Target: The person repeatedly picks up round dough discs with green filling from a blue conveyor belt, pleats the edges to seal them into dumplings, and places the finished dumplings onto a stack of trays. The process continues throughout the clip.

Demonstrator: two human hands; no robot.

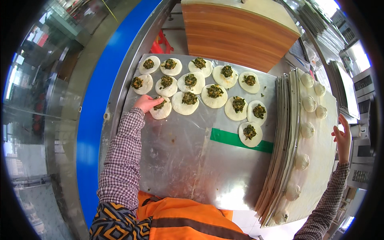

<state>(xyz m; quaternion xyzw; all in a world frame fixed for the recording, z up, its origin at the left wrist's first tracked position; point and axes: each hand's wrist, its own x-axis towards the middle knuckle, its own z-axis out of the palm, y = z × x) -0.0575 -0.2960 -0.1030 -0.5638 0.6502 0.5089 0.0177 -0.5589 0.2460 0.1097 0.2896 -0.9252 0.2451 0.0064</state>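
Observation:
Several round dough wrappers (185, 108), each with a mound of chopped green filling, lie in rows on the metal table. At the near left of the group, my left hand (147, 103) grips the edge of one filled dough wrapper (161, 113), a fingertip against its filling; the fingers beneath are hidden. My right hand (343, 140) is raised at the far side of the tray stack, fingers apart and holding nothing. Pleated buns (302, 161) sit spaced out on the cloth-covered top tray (320, 156), nearest to that hand.
The metal table (172, 164) carries a green tape strip (224, 137). Piled trays (276, 160) stand along its right edge. Beyond the table is a wooden cabinet (236, 34) beside a red stool (161, 43). A blue strip (90, 140) runs down the left side.

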